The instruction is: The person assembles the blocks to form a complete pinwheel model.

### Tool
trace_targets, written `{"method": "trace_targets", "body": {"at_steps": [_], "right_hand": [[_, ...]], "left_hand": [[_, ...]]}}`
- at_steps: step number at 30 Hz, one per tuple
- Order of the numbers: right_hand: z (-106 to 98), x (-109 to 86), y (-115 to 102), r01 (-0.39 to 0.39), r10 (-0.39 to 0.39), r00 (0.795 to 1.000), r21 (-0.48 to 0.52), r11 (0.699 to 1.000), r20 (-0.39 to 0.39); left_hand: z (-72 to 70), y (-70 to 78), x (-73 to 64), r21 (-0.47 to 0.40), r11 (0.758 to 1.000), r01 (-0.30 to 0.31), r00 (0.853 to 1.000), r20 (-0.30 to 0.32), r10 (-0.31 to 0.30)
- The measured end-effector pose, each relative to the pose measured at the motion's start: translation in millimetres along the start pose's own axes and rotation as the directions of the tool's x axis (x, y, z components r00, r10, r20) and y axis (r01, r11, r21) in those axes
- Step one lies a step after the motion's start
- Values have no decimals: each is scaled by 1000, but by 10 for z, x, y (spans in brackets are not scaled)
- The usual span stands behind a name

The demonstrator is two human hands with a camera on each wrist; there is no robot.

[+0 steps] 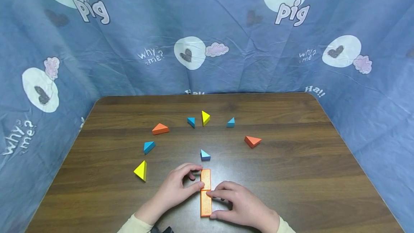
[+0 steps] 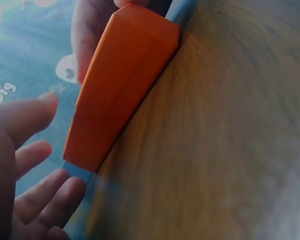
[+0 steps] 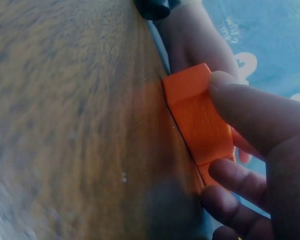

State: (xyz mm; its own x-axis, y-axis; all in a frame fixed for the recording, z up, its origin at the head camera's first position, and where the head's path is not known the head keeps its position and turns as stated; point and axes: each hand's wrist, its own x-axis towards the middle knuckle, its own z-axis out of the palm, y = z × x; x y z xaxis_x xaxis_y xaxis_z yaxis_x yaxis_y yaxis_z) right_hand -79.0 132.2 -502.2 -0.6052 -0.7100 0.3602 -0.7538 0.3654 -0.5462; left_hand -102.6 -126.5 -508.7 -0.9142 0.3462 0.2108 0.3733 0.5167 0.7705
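Two orange blocks lie end to end on the table in the head view: a far orange block (image 1: 205, 178) and a near orange block (image 1: 206, 206), their ends meeting. My right hand (image 1: 239, 204) holds the near block by its right side, thumb at the near corner and index finger by the joint; the right wrist view shows the thumb (image 3: 227, 90) on its edge. At the far block's left side is my left hand (image 1: 176, 186), its index fingertip by the far corner. In the left wrist view, its thumb (image 2: 40, 112) stands apart from the orange surface.
Just beyond the orange pair lies a blue triangular block (image 1: 205, 155). Several more triangular blocks are spread in an arc, among them a yellow one (image 1: 141, 170), a red-orange one (image 1: 160, 129) and another at right (image 1: 253, 141). A blue printed cloth (image 1: 239, 74) hangs behind the wooden table (image 1: 300, 175).
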Motion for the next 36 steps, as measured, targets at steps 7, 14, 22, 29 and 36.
{"method": "trace_targets", "body": {"at_steps": [7, 14, 22, 29, 36], "right_hand": [[8, 9, -6, 8, -8, 1000, -1, 1000, 9], [36, 8, 7, -14, 14, 1000, 10, 1000, 5], [52, 3, 6, -54, 54, 998, 19, 998, 17], [48, -4, 27, -24, 24, 1000, 25, 999, 6], [34, -3, 24, -24, 24, 1000, 36, 999, 4]], "left_hand": [[-41, -12, -117, -32, 995, -96, 995, 13, 96], [-45, 47, -205, -17, 992, -124, 992, 18, 124], [-26, 78, -253, 29, 989, -144, 989, 48, 142], [-13, 87, -259, 76, 986, -149, 988, 40, 147], [4, 85, -253, 96, 974, -203, 979, 0, 204]]}}
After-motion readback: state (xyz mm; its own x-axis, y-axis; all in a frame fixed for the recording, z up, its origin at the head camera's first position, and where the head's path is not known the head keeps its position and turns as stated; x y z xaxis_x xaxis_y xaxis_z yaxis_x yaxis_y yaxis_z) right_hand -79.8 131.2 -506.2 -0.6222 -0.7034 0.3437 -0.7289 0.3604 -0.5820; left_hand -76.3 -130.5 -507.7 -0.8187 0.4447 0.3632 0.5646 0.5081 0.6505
